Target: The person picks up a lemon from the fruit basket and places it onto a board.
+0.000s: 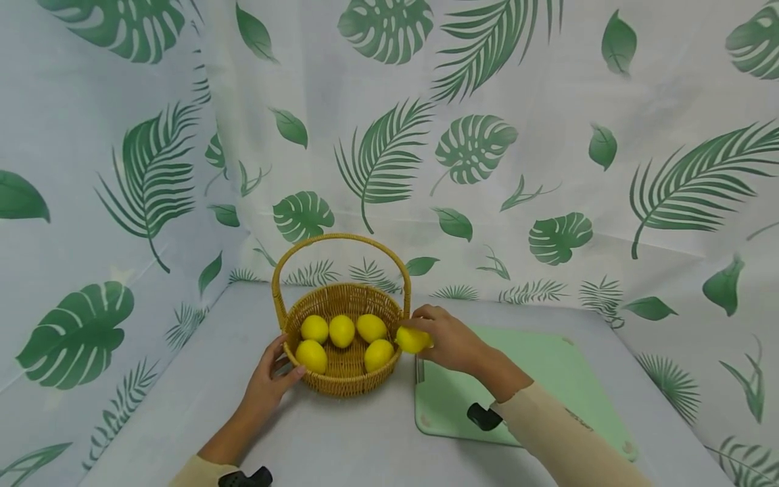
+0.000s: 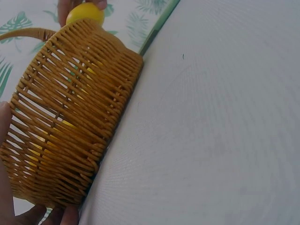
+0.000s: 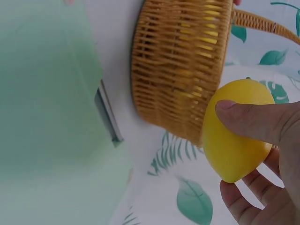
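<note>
A brown wicker basket (image 1: 343, 385) with a tall hoop handle stands on the table, and several yellow lemons (image 1: 341, 331) lie inside it. My left hand (image 1: 274, 375) holds the basket's left side, its thumb at the front rim and its fingers round the outer wall. In the right wrist view, my right hand (image 3: 267, 136) grips another lemon (image 3: 236, 131) between thumb and fingers. That lemon is just beside the basket's right rim, above the table. Through the gaps in the weave, the left wrist view shows parts of the lemons inside.
A pale green cutting board (image 1: 487, 399) lies flat on the white table (image 1: 341, 446) to the right of the basket, partly beneath my right forearm. Behind and at the sides hangs a white cloth (image 1: 389, 81) printed with green leaves.
</note>
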Demonstrator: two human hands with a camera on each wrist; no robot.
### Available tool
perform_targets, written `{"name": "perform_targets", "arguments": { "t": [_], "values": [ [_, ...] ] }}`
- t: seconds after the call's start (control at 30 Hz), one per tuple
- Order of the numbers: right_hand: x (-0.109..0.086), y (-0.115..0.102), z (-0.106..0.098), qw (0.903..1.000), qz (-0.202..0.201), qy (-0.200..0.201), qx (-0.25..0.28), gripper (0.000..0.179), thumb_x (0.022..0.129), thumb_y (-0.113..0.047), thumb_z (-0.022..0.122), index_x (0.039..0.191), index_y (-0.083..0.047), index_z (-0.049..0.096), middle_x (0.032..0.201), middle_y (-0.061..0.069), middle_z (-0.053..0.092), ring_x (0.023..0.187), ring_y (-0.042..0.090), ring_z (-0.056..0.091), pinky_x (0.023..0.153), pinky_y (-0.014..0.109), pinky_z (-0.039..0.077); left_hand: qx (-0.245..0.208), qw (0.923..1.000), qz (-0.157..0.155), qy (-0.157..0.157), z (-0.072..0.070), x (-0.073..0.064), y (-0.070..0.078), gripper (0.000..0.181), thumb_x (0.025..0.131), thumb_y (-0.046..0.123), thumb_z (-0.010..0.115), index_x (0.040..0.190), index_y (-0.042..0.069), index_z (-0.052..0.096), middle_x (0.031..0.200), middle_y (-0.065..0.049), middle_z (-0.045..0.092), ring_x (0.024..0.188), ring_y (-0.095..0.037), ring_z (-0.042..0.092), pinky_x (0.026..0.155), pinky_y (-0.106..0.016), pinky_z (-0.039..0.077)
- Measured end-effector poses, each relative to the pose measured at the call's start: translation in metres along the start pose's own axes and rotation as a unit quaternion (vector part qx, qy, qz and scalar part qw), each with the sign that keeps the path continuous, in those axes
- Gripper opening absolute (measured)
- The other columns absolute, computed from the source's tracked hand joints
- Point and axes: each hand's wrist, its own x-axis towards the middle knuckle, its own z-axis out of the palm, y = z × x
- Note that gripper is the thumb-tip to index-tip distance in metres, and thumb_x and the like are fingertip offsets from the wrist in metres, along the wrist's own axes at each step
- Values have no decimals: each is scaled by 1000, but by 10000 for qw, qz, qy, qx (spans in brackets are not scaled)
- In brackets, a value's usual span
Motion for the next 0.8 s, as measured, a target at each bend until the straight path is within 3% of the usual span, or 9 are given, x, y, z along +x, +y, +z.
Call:
{"name": "perform_targets", "arguments": {
  "t": [0.27, 0.5, 0.8],
  "values": [
    [-6, 18, 3, 9989, 453, -24, -73, 55, 78, -10, 82, 129, -20, 64, 123, 2, 54, 113, 24, 49, 94, 41, 47, -78, 10000, 34, -40, 1, -2, 3, 78, 92, 22, 71, 153, 19, 24, 153, -16, 28, 133, -37, 38, 97, -42, 44],
    [-7, 30, 7, 9977, 680, -36, 80, 54, 77, -8, 82, 128, -18, 65, 123, 3, 55, 114, 26, 50, 97, 44, 46, 99, 9998, 146, -33, -1, -2, 5, 77, 92, 24, 70, 153, 19, 24, 153, -18, 29, 132, -38, 39, 100, -51, 40],
    [-11, 44, 16, 9942, 1032, -205, 209, 54, 76, -7, 82, 126, -17, 66, 120, 3, 57, 110, 26, 52, 96, 46, 46, 14, 10000, 86, -48, -1, -1, 4, 78, 91, 23, 71, 154, 19, 24, 154, -17, 27, 133, -39, 37, 98, -48, 43]
  ]
}}
